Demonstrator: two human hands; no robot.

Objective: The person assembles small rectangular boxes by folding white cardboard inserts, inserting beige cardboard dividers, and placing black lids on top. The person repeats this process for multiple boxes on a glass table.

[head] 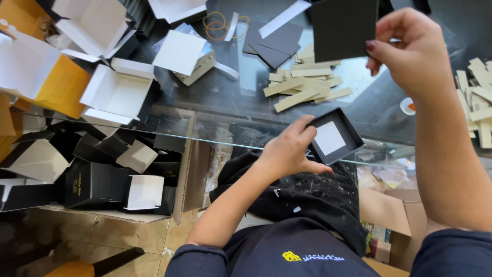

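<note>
My left hand (288,150) grips a small shallow black box tray (335,136) with a white square inside it, held tilted just over the near edge of the glass table (241,97). Higher up, my right hand (412,51) pinches a flat black square card (342,28) by its right edge, above the table. The card hangs apart from the tray, up and slightly to the right of it.
A heap of tan cardboard strips (305,84) lies mid-table, with more strips (479,97) at the right edge. Dark card sheets (274,43), rubber bands (218,23) and open white boxes (118,92) sit at the back and left. A carton with several black boxes (97,174) stands on the floor.
</note>
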